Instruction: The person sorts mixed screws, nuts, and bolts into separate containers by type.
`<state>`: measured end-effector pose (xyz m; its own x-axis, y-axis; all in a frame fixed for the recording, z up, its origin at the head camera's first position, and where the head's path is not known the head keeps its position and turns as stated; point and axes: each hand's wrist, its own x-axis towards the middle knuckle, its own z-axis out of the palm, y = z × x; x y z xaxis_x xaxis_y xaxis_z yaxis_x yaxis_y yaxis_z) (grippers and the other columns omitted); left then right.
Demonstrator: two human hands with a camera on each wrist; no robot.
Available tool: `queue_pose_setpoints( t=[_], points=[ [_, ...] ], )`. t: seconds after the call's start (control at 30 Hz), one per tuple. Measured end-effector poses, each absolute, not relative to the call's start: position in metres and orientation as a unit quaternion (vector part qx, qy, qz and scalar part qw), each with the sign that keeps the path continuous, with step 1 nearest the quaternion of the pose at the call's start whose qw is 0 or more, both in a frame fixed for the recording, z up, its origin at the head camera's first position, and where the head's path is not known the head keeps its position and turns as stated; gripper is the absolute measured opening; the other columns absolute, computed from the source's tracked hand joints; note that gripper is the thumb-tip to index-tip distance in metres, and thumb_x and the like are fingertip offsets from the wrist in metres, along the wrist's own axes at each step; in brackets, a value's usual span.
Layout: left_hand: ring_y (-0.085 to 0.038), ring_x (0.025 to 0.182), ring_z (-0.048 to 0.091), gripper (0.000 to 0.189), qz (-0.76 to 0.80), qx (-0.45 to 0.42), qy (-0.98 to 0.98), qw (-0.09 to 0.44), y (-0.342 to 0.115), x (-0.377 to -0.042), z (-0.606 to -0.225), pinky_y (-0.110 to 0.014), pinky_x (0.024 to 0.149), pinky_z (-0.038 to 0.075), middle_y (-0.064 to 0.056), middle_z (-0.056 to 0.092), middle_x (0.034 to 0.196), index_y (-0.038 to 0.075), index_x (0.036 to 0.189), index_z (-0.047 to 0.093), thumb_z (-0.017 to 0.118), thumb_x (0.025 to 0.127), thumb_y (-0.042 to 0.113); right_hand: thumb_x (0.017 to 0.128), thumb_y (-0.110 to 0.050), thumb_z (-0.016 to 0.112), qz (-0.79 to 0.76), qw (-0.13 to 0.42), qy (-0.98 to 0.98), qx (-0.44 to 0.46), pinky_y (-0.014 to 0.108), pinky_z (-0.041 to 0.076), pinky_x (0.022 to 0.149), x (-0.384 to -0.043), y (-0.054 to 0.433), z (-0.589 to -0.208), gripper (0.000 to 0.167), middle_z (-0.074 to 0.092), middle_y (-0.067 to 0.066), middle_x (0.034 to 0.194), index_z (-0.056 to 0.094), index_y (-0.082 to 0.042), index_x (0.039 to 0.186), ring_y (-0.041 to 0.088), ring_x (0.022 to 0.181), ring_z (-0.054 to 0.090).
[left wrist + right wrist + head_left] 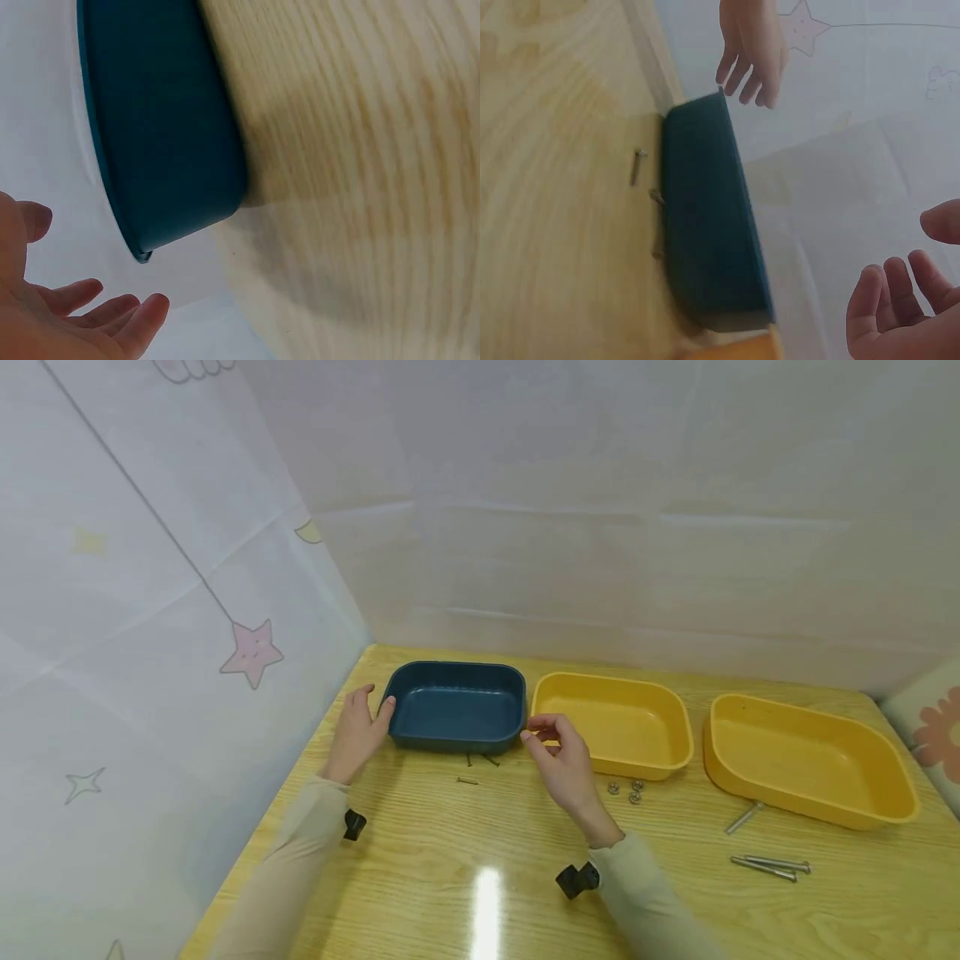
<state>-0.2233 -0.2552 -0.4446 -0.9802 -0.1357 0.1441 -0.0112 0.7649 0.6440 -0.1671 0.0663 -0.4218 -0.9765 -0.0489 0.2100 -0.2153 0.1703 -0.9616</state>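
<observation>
A dark blue tray (454,703) stands at the back left of the wooden table. My left hand (356,733) is at its left end, thumb close to the rim and fingers spread; the left wrist view shows the fingers relaxed, apart from the tray wall (161,127). By the front right corner is my right hand (562,767), fingers loosely bent, with nothing visible between them. In the right wrist view its fingertips (866,289) look clear of the tray. Three small screws lie before the tray, one screw (467,781) farther out than the others.
Right of the blue tray stand a yellow tray (618,727) and a second, deeper yellow tray (806,760). Three nuts (635,797) lie before the first. A bolt (745,817) and two more bolts (765,867) lie before the second. Cloth-covered walls border the table behind and left.
</observation>
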Motion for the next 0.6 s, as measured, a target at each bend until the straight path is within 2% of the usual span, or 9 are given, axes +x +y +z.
queue_pose_setpoints(
  t=[0.23, 0.5, 0.6],
  points=[
    [-0.045, 0.131, 0.039, 0.064, -0.4, 0.074, -0.912, 0.055, -0.256, -0.221, -0.454, -0.056, 0.105, 0.038, -0.028, 0.032, 0.149, -0.004, 0.147, 0.028, 0.038, 0.103, 0.041, 0.09, -0.013, 0.067, 0.637, 0.027, -0.769, 0.037, 0.022, 0.045, 0.073, -0.167, 0.053, -0.445, 0.022, 0.065, 0.013, 0.103, 0.063, 0.001, 0.107, 0.016, 0.086, 0.054],
    [-0.04, 0.132, 0.041, 0.062, -0.468, 0.138, -0.873, 0.006, -0.258, -0.219, -0.459, -0.053, 0.103, 0.041, -0.023, 0.036, 0.147, 0.003, 0.148, 0.03, 0.038, 0.102, 0.044, 0.089, -0.011, 0.066, 0.596, 0.01, -0.802, 0.018, 0.028, 0.044, 0.072, -0.17, 0.04, -0.466, 0.019, 0.068, 0.013, 0.102, 0.065, -0.001, 0.105, 0.018, 0.079, 0.054],
    [-0.038, 0.122, 0.048, 0.061, -0.509, 0.164, -0.845, -0.003, -0.259, -0.22, -0.462, -0.05, 0.099, 0.045, -0.022, 0.04, 0.144, 0.005, 0.147, 0.032, 0.039, 0.102, 0.044, 0.09, -0.012, 0.064, 0.586, -0.001, -0.81, 0.022, 0.029, 0.042, 0.07, -0.173, 0.036, -0.473, 0.019, 0.067, 0.013, 0.103, 0.065, -0.001, 0.105, 0.017, 0.077, 0.051]
  ],
)
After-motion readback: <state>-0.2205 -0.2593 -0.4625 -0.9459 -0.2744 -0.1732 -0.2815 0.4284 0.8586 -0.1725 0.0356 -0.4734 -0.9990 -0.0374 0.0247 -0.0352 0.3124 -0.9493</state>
